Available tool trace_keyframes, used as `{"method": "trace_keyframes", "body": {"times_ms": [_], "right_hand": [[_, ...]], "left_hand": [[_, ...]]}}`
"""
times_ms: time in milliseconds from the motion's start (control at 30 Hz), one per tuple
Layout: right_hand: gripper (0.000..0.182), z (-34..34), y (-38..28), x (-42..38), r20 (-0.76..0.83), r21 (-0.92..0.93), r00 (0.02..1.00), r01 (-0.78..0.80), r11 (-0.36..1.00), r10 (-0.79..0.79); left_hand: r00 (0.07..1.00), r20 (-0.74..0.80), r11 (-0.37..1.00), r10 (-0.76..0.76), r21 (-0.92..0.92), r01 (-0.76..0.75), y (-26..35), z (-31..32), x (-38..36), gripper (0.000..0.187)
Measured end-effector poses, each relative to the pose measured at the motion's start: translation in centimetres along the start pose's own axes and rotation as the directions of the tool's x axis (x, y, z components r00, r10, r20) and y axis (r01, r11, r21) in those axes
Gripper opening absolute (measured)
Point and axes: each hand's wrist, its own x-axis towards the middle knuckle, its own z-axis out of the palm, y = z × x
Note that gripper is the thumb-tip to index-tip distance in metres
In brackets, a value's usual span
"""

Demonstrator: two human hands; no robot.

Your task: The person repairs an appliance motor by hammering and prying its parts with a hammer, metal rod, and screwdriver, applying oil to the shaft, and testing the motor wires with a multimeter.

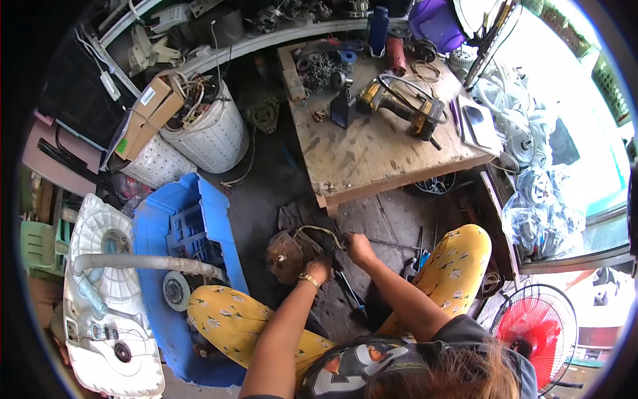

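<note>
A rusty, round motor (286, 257) rests on the floor between the knees, with a pale cable (319, 228) curving up from it to the right. My left hand (318, 268) is against the motor's right side, its fingers mostly hidden. My right hand (359, 249) is closed around the far end of the cable, at a dark tip. Below the hands, a blue-handled screwdriver (359, 308) lies on the floor.
Ahead stands a wooden table (372, 156) bearing a yellow-black drill (399, 106) and a tray of screws (322, 73). A blue plastic housing (149, 233) and white washer panel (113, 332) are at left. A red fan (531, 329) stands at lower right.
</note>
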Motion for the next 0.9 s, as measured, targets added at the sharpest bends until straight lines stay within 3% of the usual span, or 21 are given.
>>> {"method": "trace_keyframes", "body": {"times_ms": [100,167,200,233,267,367,400,500,533,700,733,767,833,867,900], "right_hand": [[0.024,-2.9,-5.4,0.4,-0.030,-0.023,0.943,0.329,0.944,-0.330],[0.026,-4.9,-9.1,-0.2,-0.091,0.054,0.879,0.474,0.879,-0.468],[0.027,-5.8,-10.3,-0.5,-0.124,0.087,0.837,0.544,0.835,-0.533],[0.028,-6.6,-11.1,-0.5,-0.105,0.108,0.841,0.539,0.835,-0.530],[0.028,-7.3,-11.7,-0.5,-0.087,0.130,0.845,0.535,0.835,-0.528],[0.028,-7.2,-10.7,0.6,-0.097,0.160,0.863,0.505,0.848,-0.495],[0.027,-7.0,-10.0,1.1,-0.111,0.168,0.872,0.490,0.855,-0.478],[0.026,-8.8,-8.4,1.7,-0.138,0.166,0.929,0.365,0.916,-0.345],[0.030,-9.4,-8.3,1.6,-0.128,0.168,0.951,0.301,0.939,-0.282],[0.041,-8.1,-9.3,0.9,0.003,0.321,0.937,0.329,0.888,-0.348],[0.040,-6.3,-8.3,1.5,0.007,0.341,0.921,0.364,0.867,-0.390],[0.038,-5.1,-7.9,1.7,0.009,0.360,0.900,0.404,0.841,-0.436],[0.040,-5.0,-8.8,1.5,0.073,0.541,0.958,0.197,0.817,-0.278],[0.042,-5.0,-9.1,1.4,0.118,0.618,0.972,0.089,0.781,-0.204],[0.040,-4.7,-9.0,1.6,0.065,0.596,0.971,0.148,0.789,-0.231]], "left_hand": [[0.939,-0.340,0.996,-0.057,0.050,0.079,3.8,-9.2,-1.5,0.051],[0.872,-0.475,0.947,0.113,-0.213,-0.239,2.6,-11.3,-0.8,0.044],[0.928,-0.361,0.897,0.094,-0.374,-0.237,2.3,-12.5,-1.0,0.041],[0.966,-0.242,0.826,0.094,-0.523,-0.211,2.3,-13.8,-1.5,0.038],[0.950,-0.307,0.770,0.049,-0.594,-0.232,2.5,-14.9,-2.3,0.033],[0.922,-0.381,0.909,-0.072,-0.406,-0.097,3.2,-18.5,-5.0,0.036],[0.937,-0.317,0.924,-0.148,-0.381,0.017,3.5,-19.3,-5.6,0.033],[0.932,-0.297,0.744,-0.208,-0.666,-0.046,3.4,-19.6,-6.0,0.028],[0.911,-0.353,0.482,-0.212,-0.849,-0.217,0.5,-15.2,-3.4,0.020],[0.893,-0.241,0.430,-0.380,-0.901,-0.060,2.5,-17.4,-4.4,0.014],[0.866,-0.362,0.442,-0.345,-0.877,-0.191,2.4,-15.8,-3.5,0.016],[0.849,-0.402,0.489,-0.344,-0.848,-0.203,2.4,-14.9,-2.9,0.018],[0.860,-0.374,0.465,-0.347,-0.865,-0.189,1.8,-12.9,-1.9,0.019],[0.869,-0.349,0.385,-0.352,-0.900,-0.206,2.0,-12.6,-1.7,0.019],[0.879,-0.323,0.301,-0.351,-0.928,-0.221,2.2,-12.4,-1.5,0.019]]}}
